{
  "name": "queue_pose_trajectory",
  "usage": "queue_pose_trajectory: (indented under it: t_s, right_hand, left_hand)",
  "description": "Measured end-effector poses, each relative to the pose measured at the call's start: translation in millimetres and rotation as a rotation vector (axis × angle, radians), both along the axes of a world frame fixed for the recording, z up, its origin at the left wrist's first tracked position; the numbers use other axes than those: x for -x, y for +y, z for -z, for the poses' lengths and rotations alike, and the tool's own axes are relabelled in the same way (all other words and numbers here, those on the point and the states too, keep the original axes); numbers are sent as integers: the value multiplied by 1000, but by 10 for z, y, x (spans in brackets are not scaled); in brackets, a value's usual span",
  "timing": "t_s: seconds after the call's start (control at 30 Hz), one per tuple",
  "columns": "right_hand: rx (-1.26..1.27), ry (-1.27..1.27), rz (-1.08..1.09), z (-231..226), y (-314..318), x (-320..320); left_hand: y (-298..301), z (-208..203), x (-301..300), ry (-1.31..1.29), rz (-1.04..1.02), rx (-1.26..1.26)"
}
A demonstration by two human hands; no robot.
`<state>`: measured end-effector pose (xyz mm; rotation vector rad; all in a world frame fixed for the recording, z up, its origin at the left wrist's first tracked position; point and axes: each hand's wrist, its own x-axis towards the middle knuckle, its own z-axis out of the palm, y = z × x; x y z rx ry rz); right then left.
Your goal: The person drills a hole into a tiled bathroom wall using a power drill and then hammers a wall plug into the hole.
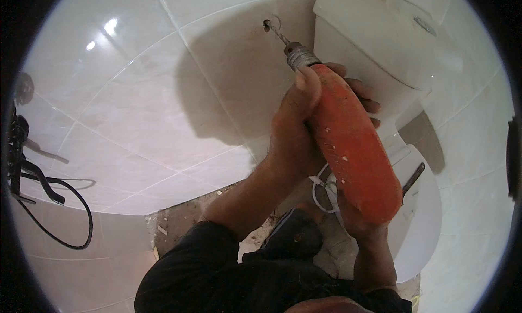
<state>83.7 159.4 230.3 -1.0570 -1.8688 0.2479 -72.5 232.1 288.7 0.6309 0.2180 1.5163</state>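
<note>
An orange-red power drill (353,144) slants up and away from me toward the tiled wall. My left hand (299,114) is wrapped around its front part just behind the metal chuck (302,56), thumb on the near side and fingertips showing on the far side. At the drill's rear end, my right hand (359,220) grips from below; the drill's body hides most of its fingers. The drill bit (279,33) points at a dark hole (266,25) in the wall tile, its tip at or just inside the hole. I cannot tell how deep.
A white toilet cistern (370,47) stands right beside the drill, with the toilet lid (427,226) below it. A thin dark rod (414,182) shows over the lid. A white cable (315,199) loops under the drill. Black hoses (46,177) hang at the far left. Debris lies on the floor (174,223).
</note>
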Motion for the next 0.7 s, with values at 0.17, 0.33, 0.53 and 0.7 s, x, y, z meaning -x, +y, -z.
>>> queue_pose_trajectory:
  t_s: [0.17, 0.33, 0.53, 0.7]
  right_hand:
    - [208, 82, -46, -206, -31, 9]
    - [305, 297, -72, -194, -93, 52]
    - [413, 364, -101, -237, -111, 80]
    - [335, 245, -85, -228, -126, 112]
  left_hand:
    - [28, -67, 7, 240, -17, -2]
    - [12, -119, -24, 74, -33, 26]
    - [-3, -159, 2, 129, -60, 48]
    - [-19, -136, 40, 149, -92, 39]
